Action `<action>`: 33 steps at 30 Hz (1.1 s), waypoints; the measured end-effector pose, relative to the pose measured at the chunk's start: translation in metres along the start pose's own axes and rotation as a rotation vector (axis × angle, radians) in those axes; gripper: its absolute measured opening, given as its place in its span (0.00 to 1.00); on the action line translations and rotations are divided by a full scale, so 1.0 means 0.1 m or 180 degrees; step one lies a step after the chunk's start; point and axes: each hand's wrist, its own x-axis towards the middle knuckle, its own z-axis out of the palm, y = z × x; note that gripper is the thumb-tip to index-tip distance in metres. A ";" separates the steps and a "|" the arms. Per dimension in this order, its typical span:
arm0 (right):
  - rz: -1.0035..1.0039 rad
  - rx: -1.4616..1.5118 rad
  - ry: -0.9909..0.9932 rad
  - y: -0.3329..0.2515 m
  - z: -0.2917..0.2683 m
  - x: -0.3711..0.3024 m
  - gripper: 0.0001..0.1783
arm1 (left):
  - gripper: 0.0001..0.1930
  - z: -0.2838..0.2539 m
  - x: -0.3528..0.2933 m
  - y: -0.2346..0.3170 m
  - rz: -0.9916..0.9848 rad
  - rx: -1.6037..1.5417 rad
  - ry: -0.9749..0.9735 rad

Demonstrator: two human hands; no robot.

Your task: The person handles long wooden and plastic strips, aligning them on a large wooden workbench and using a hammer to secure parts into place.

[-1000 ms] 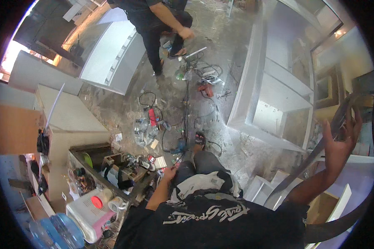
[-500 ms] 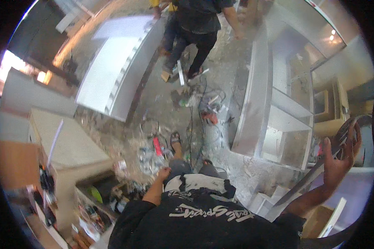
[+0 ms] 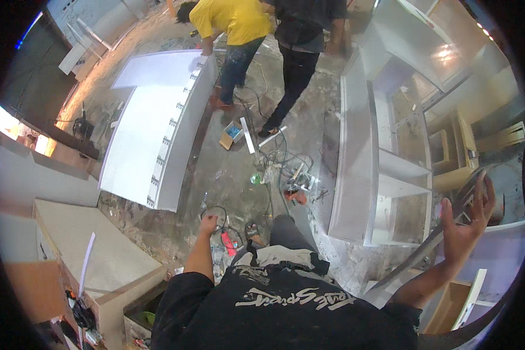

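Observation:
My right hand [image 3: 468, 224] is raised at the right, its thumb apart from its upright fingers. A long grey flexible strip [image 3: 417, 254] lies in the crook of that hand, slanting down past my forearm. My left hand [image 3: 209, 223] hangs ahead of me at the lower middle, fingers curled, with nothing visible in it. Beyond it on the floor a black cable loops around, and a red power tool [image 3: 228, 244] lies nearby. Part of the strip is hidden behind my right hand.
A white cabinet panel unit [image 3: 140, 140] lies at the left, a shelved cabinet [image 3: 356, 169] at the right. Two people, one in a yellow shirt [image 3: 233, 22], stand ahead. Cables, an open small box [image 3: 232, 134] and tools litter the floor. A board-topped box [image 3: 93, 245] stands near left.
My left hand has swung forward and left. My right hand still carries the strip. My view has shifted as I step; the person in yellow now shows more fully, bent beside the white unit.

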 end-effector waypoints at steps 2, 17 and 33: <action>-0.0047 -0.0264 -0.0005 -0.03 0.10 0.12 0.45 | 0.19 0.09 0.08 0.28 -0.0167 0.0011 -0.0231; 0.0232 0.0453 -0.0190 -0.01 1.96 1.70 0.48 | 0.26 0.50 1.34 0.72 -0.0982 -0.0393 -0.1535; 0.0372 -0.0072 -0.0725 0.21 3.46 3.12 0.45 | 0.23 0.94 3.02 1.79 -0.0627 0.0751 -0.1691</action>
